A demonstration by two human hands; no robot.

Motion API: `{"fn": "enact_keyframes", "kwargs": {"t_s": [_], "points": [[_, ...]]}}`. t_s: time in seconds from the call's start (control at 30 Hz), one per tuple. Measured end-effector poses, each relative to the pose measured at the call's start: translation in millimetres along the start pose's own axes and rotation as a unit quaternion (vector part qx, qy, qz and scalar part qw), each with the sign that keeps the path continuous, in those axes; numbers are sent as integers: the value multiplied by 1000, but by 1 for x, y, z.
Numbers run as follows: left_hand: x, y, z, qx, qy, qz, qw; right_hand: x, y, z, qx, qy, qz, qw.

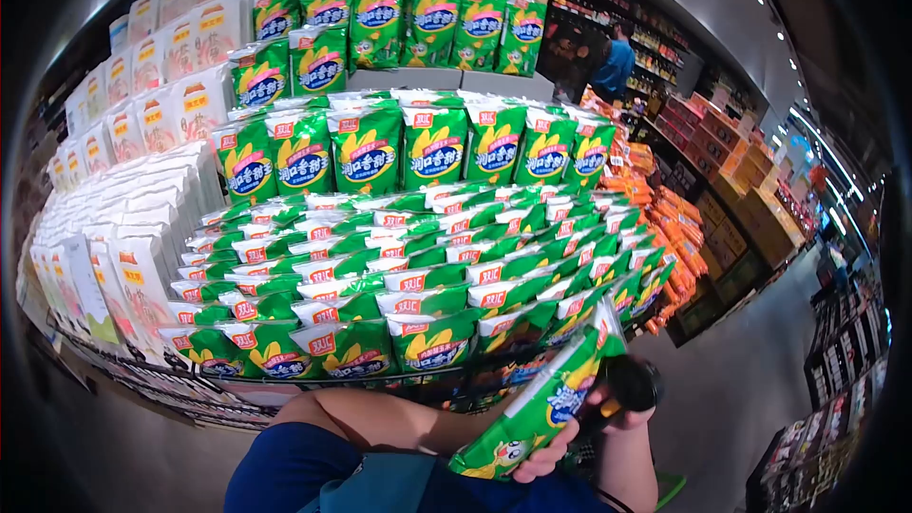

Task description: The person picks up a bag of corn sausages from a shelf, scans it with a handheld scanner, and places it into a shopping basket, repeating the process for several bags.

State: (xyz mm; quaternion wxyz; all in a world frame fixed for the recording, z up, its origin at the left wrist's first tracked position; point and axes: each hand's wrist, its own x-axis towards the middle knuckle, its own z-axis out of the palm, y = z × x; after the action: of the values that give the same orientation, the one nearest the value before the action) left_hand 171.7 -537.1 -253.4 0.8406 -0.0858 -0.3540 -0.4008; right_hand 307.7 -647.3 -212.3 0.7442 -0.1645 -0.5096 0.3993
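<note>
I've got the green packet [532,418] in my left hand [546,456], just in front of the display stand [508,86], at its near right corner; it's tilted, top end up towards the stand's right side, bottom end down towards me. Left fingers grip it, wrapped onto its lower edge; my palm is hidden behind the packet, can't tell how much contact. My right hand [635,415] is beside it, same near right corner of the stand, fingers curled round a dark object [635,382], can't identify it; it sits against the packet's edge in this view, can't tell if touching. Handling, my guess: light, fine one-handed; glossy film, so slippery if held by fingertips only; contents hidden, probably firmish pieces in a loose wrapper, so it may flex or shift a bit, not very fragile, but a hard squeeze could crease the film or strain the seals. Best hold: across the middle, fingers one side and thumb the other, or support under the bottom end; the top seal would do for a pinch. On the stand, similar green packets [434,147]: leaning rows packed close at the front, upright ones behind. White packs [157,119] fill the stand's left side, orange packs [676,218] lie heaped at its right. Person in a blue top [616,66] well beyond the stand's right side.
</note>
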Motion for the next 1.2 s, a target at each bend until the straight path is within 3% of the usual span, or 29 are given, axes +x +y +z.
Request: {"fn": "enact_keyframes", "kwargs": {"t_s": [0.07,0.13,0.2,0.23,0.27,0.3,0.33,0.37,0.4,0.43,0.5,0.53,0.57,0.63,0.7,0.87,0.97,1.0,1.1,1.2], "points": [[-2,-2,-9,28,0,28,999,3,-3,-17,-212,-26,-58,975],[-11,-1,1,151,162,52,974,10,-11,-9,-165,-12,-16,986],[-14,1,44,325,417,73,846,27,-30,9,-121,-22,76,990],[-18,17,36,178,442,50,878,32,-40,18,-105,-19,115,988],[-5,10,59,303,541,131,774,35,-47,30,-100,-5,144,984],[4,-1,83,415,619,204,635,36,-49,34,-93,11,173,980],[-3,1,84,347,599,255,675,36,-52,27,-120,1,178,977],[-10,2,83,276,573,305,709,36,-53,26,-90,40,245,964],[-14,-1,88,368,513,302,715,41,-55,31,-134,54,232,962],[-23,-3,94,472,490,251,689,49,-55,37,-179,66,218,957],[-5,-8,107,620,499,212,568,60,-55,45,-203,53,233,950],[4,-8,114,623,566,185,507,59,-55,43,-202,23,236,950],[7,-6,116,660,569,176,457,58,-55,40,-201,-7,239,950],[9,-3,126,690,558,160,433,63,-56,25,-241,-98,220,940],[13,-4,123,683,554,251,404,54,-47,8,-235,-120,254,931],[23,0,118,624,528,337,467,18,-16,-17,-157,-132,382,901],[35,6,126,669,541,265,435,3,0,-24,-131,-138,404,895],[40,9,145,649,621,149,413,1,0,-28,-124,-137,403,896],[56,16,162,633,556,299,448,-5,0,-27,-114,-123,411,896],[63,30,196,756,560,113,320,-8,-4,-26,-107,-107,412,899]]}}
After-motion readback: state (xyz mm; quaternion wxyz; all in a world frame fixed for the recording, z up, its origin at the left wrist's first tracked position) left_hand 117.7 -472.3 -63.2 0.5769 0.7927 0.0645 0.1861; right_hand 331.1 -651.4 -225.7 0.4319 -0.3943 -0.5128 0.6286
